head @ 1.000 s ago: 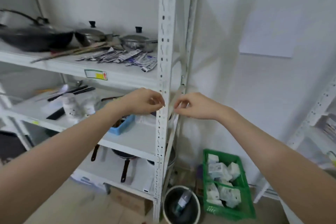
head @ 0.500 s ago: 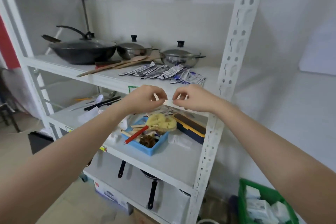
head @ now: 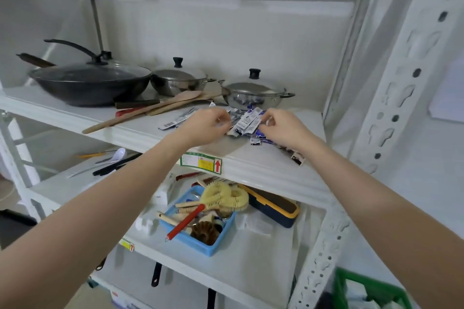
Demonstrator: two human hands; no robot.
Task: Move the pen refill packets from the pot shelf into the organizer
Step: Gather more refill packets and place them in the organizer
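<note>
A loose pile of pen refill packets, white and blue, lies on the pot shelf in front of a steel pot. My left hand is curled on the pile's left side and covers some packets. My right hand pinches the pile's right edge with its fingertips. The pile rests on the shelf between both hands. A few more packets lie loose under my right wrist, and one sticks out to the left.
On the same shelf stand a black wok, two lidded steel pots and wooden spatulas. The shelf below holds a blue basket of brushes and a dark case. A white upright post rises at the right, with a green crate on the floor.
The view has risen and closed in on the pot shelf. Both hands went up from below the shelf edge onto the packet pile.
</note>
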